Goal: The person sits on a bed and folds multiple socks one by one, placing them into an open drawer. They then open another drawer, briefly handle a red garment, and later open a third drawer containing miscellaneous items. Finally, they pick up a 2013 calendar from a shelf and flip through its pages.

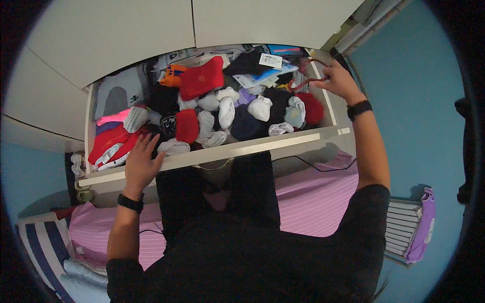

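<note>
An open drawer (242, 153) full of socks and packets lies before me. At its right rear, my right hand (336, 81) holds a reddish-brown curved strap or cord (308, 80), whose exact kind I cannot tell. My left hand (143, 159) rests with fingers spread at the front left, over the drawer's edge and beside red socks (113, 142). A gray and pink sock (135, 119) lies just above its fingertips. Balled white socks (226, 112) and a red folded sock (187, 125) fill the middle. Behind them are a large red fabric item (202, 78) and a blue-and-white packet (265, 75).
Pale cabinet doors (242, 22) rise behind the drawer. Pink striped fabric (314, 200) spreads below on both sides of my legs, with a black cable (322, 168) near it. A slatted rack (402, 227) with a purple item stands by the blue wall at right.
</note>
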`<control>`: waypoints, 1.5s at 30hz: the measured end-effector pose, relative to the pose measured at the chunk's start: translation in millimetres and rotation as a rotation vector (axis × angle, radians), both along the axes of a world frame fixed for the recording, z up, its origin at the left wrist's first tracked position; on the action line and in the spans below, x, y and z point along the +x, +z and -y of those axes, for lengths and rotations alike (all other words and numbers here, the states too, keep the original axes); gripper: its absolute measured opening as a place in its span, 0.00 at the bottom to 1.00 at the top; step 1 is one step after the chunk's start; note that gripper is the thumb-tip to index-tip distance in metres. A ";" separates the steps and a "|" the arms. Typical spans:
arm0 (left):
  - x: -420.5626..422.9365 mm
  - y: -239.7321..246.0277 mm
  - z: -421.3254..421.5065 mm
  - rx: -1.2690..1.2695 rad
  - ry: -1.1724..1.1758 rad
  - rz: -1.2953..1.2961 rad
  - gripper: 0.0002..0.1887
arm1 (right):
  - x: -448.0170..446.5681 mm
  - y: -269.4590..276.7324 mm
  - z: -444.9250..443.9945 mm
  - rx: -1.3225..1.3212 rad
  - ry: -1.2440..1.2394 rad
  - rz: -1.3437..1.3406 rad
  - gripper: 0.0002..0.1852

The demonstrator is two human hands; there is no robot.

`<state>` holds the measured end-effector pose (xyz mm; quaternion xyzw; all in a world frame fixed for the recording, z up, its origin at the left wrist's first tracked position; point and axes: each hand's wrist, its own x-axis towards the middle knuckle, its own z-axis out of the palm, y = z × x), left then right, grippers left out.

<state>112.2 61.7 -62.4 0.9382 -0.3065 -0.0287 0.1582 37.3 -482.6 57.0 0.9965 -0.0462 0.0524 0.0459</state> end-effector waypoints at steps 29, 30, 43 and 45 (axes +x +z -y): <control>-0.4 -9.5 -0.8 -0.066 0.044 0.062 0.25 | -53.8 -53.7 -99.6 0.263 -0.479 -0.029 0.40; -0.5 -9.3 -0.8 -0.085 0.032 0.046 0.24 | -45.8 -58.3 -91.1 0.188 -0.512 -0.073 0.40; 4.0 -20.1 -1.9 -0.090 0.005 0.132 0.24 | -63.7 -108.2 -82.6 0.481 -0.321 -0.162 0.34; 4.5 -18.3 -3.2 -0.023 -0.014 0.093 0.26 | -80.3 -109.7 -97.3 0.405 -0.266 -0.011 0.33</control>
